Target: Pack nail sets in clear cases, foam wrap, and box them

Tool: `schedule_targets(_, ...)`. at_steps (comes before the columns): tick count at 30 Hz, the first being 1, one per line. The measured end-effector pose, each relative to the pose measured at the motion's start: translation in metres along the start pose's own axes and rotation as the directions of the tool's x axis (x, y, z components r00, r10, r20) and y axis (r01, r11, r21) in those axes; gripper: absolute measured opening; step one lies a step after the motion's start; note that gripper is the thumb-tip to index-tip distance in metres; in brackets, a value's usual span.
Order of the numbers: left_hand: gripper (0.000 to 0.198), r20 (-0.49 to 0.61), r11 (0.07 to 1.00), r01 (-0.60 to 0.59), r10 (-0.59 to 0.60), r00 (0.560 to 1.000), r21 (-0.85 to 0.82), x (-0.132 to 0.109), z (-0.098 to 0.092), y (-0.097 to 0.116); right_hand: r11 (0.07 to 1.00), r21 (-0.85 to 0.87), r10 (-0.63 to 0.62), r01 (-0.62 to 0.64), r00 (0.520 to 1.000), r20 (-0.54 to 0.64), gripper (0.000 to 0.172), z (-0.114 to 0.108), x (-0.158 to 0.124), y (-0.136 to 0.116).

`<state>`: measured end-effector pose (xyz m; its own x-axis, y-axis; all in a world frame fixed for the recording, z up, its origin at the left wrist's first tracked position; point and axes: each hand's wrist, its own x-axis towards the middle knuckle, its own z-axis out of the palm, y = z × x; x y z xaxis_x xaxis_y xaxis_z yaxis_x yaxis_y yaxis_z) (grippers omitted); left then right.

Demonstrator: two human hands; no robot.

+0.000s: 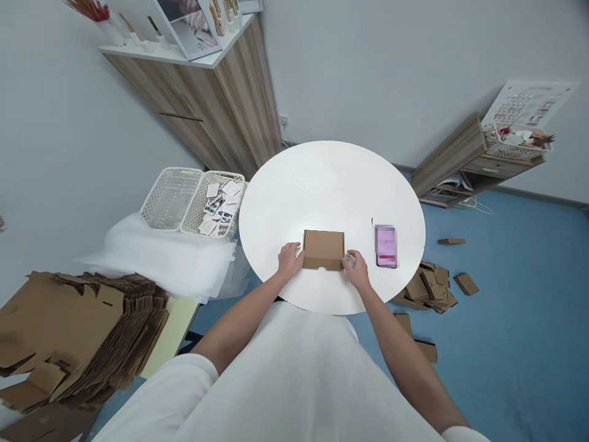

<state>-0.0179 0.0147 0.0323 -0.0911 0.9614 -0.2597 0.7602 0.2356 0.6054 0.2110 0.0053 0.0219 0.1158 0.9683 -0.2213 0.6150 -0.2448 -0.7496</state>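
One small cardboard box (323, 249), lid down, near edge of round white table (322, 178). Gripped at both ends: left hand (289, 259) closed on left side, right hand (356, 268) on right. Phone (386, 245) just right; white baskets (159, 212) far left; flat cardboard stack (83, 331) near left.

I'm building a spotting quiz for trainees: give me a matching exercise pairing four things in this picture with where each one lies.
Things
1. small brown cardboard box
2. pink-screened phone
3. white plastic basket of cards
4. stack of flat brown cardboard sheets

Places
A. at the lower left of the view
B. on the round white table, right of the box
C. between the left hand and right hand
D. beside an empty white basket, left of the table

Pairs: 1-C, 2-B, 3-D, 4-A
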Motion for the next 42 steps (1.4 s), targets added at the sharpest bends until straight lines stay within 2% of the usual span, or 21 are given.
schedule_targets(4, 0.036, 0.091, 0.989, -0.114, 0.123, 0.988, -0.100, -0.016, -0.006, 0.002, 0.995, -0.026, -0.092, 0.096, 0.988, 0.121, 0.047, -0.003, -0.013, 0.001)
schedule_targets(8, 0.034, 0.135, 0.973, -0.157, 0.181, 0.974, -0.171, -0.022, -0.021, 0.010, 0.989, 0.093, -0.124, 0.112, 0.983, 0.135, 0.053, -0.013, -0.015, -0.006)
schedule_targets(10, 0.041, 0.172, 0.969, -0.181, 0.210, 0.963, -0.169, -0.022, -0.030, 0.014, 0.986, 0.115, -0.141, 0.125, 0.979, 0.149, 0.056, -0.023, -0.013, -0.011)
schedule_targets(13, 0.055, 0.216, 0.972, -0.189, 0.215, 0.952, -0.136, -0.016, -0.038, 0.018, 0.988, 0.099, -0.138, 0.120, 0.969, 0.204, 0.056, -0.036, -0.007, -0.018)
schedule_targets(16, 0.039, 0.238, 0.985, -0.161, 0.172, 0.956, -0.064, -0.008, -0.037, 0.020, 0.994, 0.073, -0.092, 0.076, 0.962, 0.257, 0.049, -0.042, -0.001, -0.026)
schedule_targets(19, 0.035, 0.219, 0.990, -0.137, 0.131, 0.967, 0.014, 0.000, -0.034, 0.024, 0.997, 0.037, -0.079, 0.072, 0.966, 0.247, 0.048, -0.041, 0.006, -0.033)
schedule_targets(24, 0.051, 0.141, 0.986, -0.125, 0.109, 0.984, 0.110, 0.002, -0.034, 0.033, 0.998, -0.024, -0.057, 0.064, 0.977, 0.207, 0.045, -0.043, 0.015, -0.045)
schedule_targets(34, 0.037, 0.113, 0.972, -0.234, 0.235, 0.965, -0.027, 0.002, -0.039, 0.027, 0.987, 0.147, 0.012, -0.060, 0.951, 0.309, 0.035, -0.055, 0.014, -0.058)
schedule_targets(42, 0.041, 0.164, 0.960, -0.237, 0.261, 0.951, -0.148, 0.008, -0.042, 0.018, 0.992, 0.109, 0.021, -0.057, 0.952, 0.306, 0.035, -0.058, 0.014, -0.059)
